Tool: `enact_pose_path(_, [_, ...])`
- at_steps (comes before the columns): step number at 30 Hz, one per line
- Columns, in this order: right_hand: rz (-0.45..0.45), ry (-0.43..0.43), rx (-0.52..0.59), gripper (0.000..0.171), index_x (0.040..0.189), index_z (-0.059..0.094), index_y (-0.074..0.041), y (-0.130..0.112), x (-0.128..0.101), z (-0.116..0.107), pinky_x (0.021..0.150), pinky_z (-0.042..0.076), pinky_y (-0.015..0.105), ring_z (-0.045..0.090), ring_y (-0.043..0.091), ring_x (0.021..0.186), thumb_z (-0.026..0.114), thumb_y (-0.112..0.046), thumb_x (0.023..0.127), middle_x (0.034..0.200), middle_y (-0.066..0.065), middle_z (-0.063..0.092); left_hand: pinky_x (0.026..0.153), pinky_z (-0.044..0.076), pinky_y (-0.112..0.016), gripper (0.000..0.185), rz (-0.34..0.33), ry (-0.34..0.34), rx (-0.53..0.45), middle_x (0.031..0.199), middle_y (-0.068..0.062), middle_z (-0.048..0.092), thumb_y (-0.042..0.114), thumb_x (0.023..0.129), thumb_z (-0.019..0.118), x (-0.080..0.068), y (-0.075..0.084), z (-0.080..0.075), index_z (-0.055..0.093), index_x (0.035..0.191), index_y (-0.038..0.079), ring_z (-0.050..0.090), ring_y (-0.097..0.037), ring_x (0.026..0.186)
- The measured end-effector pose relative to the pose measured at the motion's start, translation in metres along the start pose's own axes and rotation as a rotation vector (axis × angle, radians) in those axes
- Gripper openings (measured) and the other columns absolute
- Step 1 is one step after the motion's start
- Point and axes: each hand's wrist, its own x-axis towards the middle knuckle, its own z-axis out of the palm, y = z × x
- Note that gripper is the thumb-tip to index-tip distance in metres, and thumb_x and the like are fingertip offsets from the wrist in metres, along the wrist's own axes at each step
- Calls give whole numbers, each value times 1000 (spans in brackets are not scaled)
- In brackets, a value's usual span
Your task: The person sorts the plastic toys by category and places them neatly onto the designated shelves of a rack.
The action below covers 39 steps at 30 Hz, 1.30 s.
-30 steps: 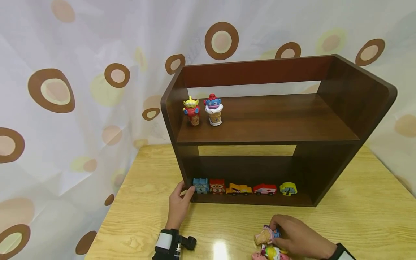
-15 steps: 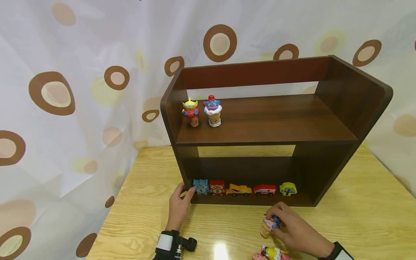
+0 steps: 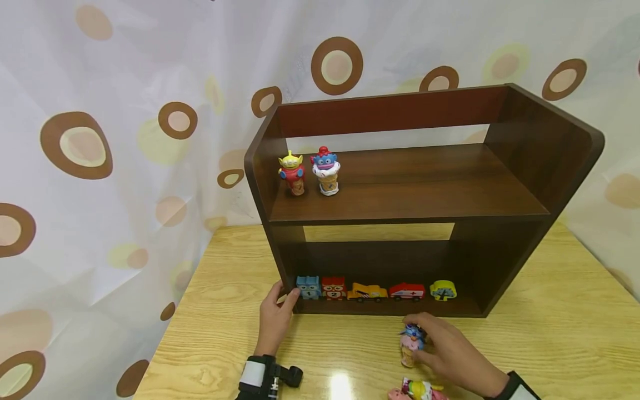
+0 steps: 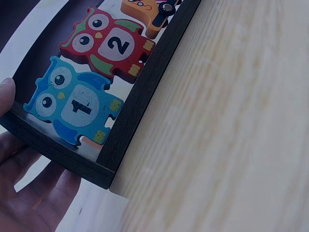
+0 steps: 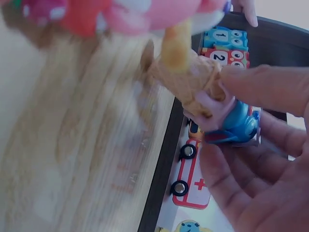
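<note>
My right hand [image 3: 452, 353] holds a blue figurine in a pink ice-cream cone [image 3: 412, 345] between thumb and fingers, upright, just in front of the shelf. In the right wrist view its waffle cone [image 5: 190, 82] and blue head show between the fingers. My left hand [image 3: 275, 319] grips the lower left side panel of the dark brown shelf [image 3: 410, 189], thumb inside and fingers outside. Close to that thumb stands a blue owl block marked 1 [image 4: 72, 101], with a red owl block marked 2 [image 4: 108, 43] beside it.
On the upper shelf stand a yellow-headed figurine [image 3: 293, 173] and a blue-headed cone figurine [image 3: 326, 171]. The lower shelf holds an orange truck [image 3: 367, 292], a red-and-white ambulance [image 3: 407, 291] and a yellow-green tree block [image 3: 443, 290]. More colourful figurines [image 3: 419, 390] lie at the table's front edge.
My right hand has lifted the blue figurine away from the other figurines toward the shelf, turning it from lying to upright. The left hand has stayed on the side panel.
</note>
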Motion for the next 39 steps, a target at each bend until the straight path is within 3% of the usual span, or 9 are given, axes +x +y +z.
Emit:
enact_pose_path(5, [-113, 90, -18, 45, 121, 66, -15, 0, -4, 5, 76, 57, 27, 64, 7, 97, 81, -15, 79, 114, -4, 69, 101, 52, -50, 42, -11, 6, -7, 133, -9, 65, 33, 97, 63, 0, 1, 0, 59, 135, 16, 59, -31, 125])
enact_pose_path(7, [-121, 83, -10, 46, 123, 66, -16, -1, -5, 5, 75, 57, 25, 63, 4, 96, 81, -15, 80, 115, -4, 68, 101, 52, -50, 42, -14, 7, -8, 133, -9, 65, 33, 97, 63, -1, 1, 0, 59, 135, 16, 59, -30, 125])
enact_pose_path(15, [84, -103, 68, 51, 132, 57, -8, -7, -3, 1, 75, 55, 25, 64, 8, 97, 75, -23, 87, 125, 8, 65, 101, 52, -50, 42, -3, -2, -12, 134, -11, 64, 33, 98, 62, -1, 2, 2, 59, 135, 13, 58, -32, 126])
enact_pose_path(21, [95, -103, 51, 49, 131, 58, -12, -10, 0, 2, 81, 56, 29, 62, 11, 103, 76, -25, 87, 127, 5, 64, 101, 53, -48, 42, -13, 1, -3, 134, -10, 64, 33, 98, 62, -1, 2, 0, 59, 135, 14, 58, -30, 126])
enact_pose_path(25, [76, -91, 75, 49, 130, 57, -10, -9, 0, 0, 78, 56, 28, 62, 7, 98, 75, -22, 87, 123, 4, 65, 101, 53, -49, 42, -12, 4, 3, 133, -11, 64, 32, 98, 62, -2, 2, 0, 59, 135, 13, 59, -31, 125])
enact_pose_path(29, [2, -41, 89, 46, 127, 58, -8, -10, 3, -5, 70, 54, 23, 60, 1, 90, 76, -17, 86, 114, 0, 65, 101, 52, -51, 44, -24, 7, -6, 133, -11, 64, 34, 97, 62, -2, 1, 1, 59, 136, 13, 59, -32, 125])
enact_pose_path(36, [-141, 192, -24, 55, 126, 61, -16, -23, 9, -22, 73, 57, 26, 64, 8, 97, 84, -12, 76, 118, 0, 68, 97, 55, -48, 43, 19, 28, 28, 130, -12, 66, 34, 98, 62, -2, 2, 2, 60, 134, 10, 60, -31, 121])
enact_pose_path(39, [-190, 249, -22, 59, 127, 60, -20, -29, 13, -29, 73, 57, 26, 63, 6, 97, 85, -11, 74, 117, -5, 67, 97, 55, -49, 42, 22, 26, 26, 129, -12, 66, 34, 98, 62, -3, 1, 0, 60, 133, 11, 60, -32, 121])
